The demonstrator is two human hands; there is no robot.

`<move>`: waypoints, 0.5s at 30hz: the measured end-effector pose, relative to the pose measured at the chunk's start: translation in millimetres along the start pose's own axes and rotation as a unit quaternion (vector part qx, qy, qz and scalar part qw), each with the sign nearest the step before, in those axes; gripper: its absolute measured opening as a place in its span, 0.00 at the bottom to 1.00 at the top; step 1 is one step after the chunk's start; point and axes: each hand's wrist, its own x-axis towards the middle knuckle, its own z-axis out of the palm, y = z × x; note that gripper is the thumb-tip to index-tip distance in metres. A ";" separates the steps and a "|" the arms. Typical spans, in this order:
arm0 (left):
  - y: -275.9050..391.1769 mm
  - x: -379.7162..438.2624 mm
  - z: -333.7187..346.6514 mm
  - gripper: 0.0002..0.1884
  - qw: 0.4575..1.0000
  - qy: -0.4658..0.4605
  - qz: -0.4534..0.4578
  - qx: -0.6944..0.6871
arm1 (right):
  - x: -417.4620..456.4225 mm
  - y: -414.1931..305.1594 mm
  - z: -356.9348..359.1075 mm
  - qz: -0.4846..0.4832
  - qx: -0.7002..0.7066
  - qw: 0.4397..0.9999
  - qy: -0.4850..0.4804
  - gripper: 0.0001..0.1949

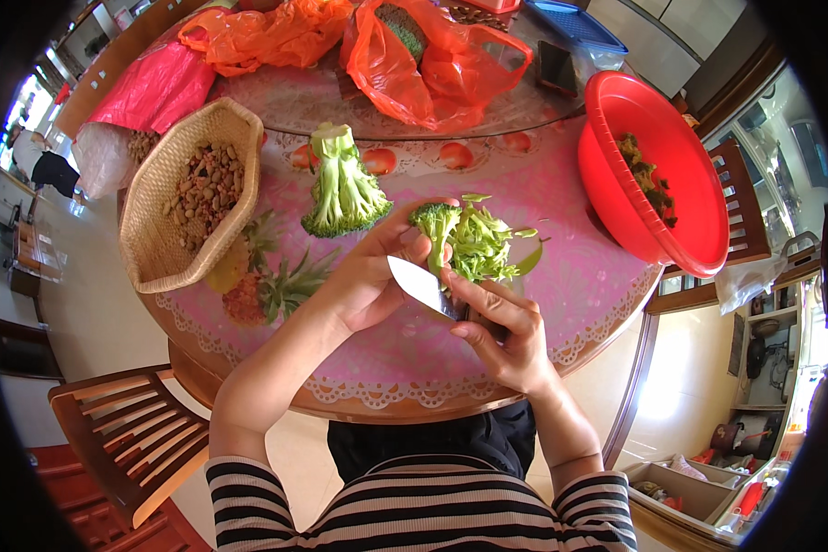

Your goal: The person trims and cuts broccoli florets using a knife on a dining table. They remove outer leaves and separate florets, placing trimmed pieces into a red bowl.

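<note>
My left hand [376, 283] grips a small broccoli floret [436, 224] by its stem, with the green head pointing up and away from me. In my right hand [507, 328] is a knife [417, 283], its short wide blade pointing left across the lower end of the stem; most of its handle is hidden by my fingers. Just behind and right of the floret lies a pile of pale green peelings [483, 245] on the patterned tablecloth. A larger broccoli piece [343, 186] stands on its head, stalk up, beyond my left hand.
A woven basket [134, 238] of peanuts is at the left, a red plastic basin [700, 186] holding dark green pieces at the right. Red plastic bags [431, 90], a phone [557, 67] and a blue tray [579, 26] lie at the back. A wooden chair [131, 435] stands at lower left. Another person is far left.
</note>
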 end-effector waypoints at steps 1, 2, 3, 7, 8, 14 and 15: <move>0.4 0.1 0.2 0.24 1.000 0.001 0.000 0.004 | -0.1 2.3 0.6 -0.003 0.003 1.000 0.000 0.28; 1.3 0.2 0.5 0.25 1.000 0.003 -0.001 0.009 | -0.2 5.1 1.3 -0.007 0.006 1.000 0.000 0.28; 1.8 0.0 0.8 0.25 1.000 0.005 -0.001 0.014 | -0.2 7.2 1.7 -0.010 0.010 1.000 0.001 0.28; 1.3 -0.4 3.9 0.25 1.000 -0.012 0.004 0.013 | 1.7 -0.5 -5.8 0.057 0.062 0.995 -0.048 0.28; 0.2 -0.4 2.2 0.25 1.000 -0.012 -0.003 0.001 | 1.8 1.3 -5.9 0.053 0.066 0.995 -0.051 0.28; -1.4 0.1 0.9 0.26 1.000 0.012 -0.012 0.018 | 1.7 7.2 -3.5 0.010 0.023 0.999 -0.025 0.26; -1.3 0.7 0.4 0.26 1.000 0.012 -0.016 0.022 | 1.3 6.5 -2.3 0.001 0.010 1.000 -0.011 0.26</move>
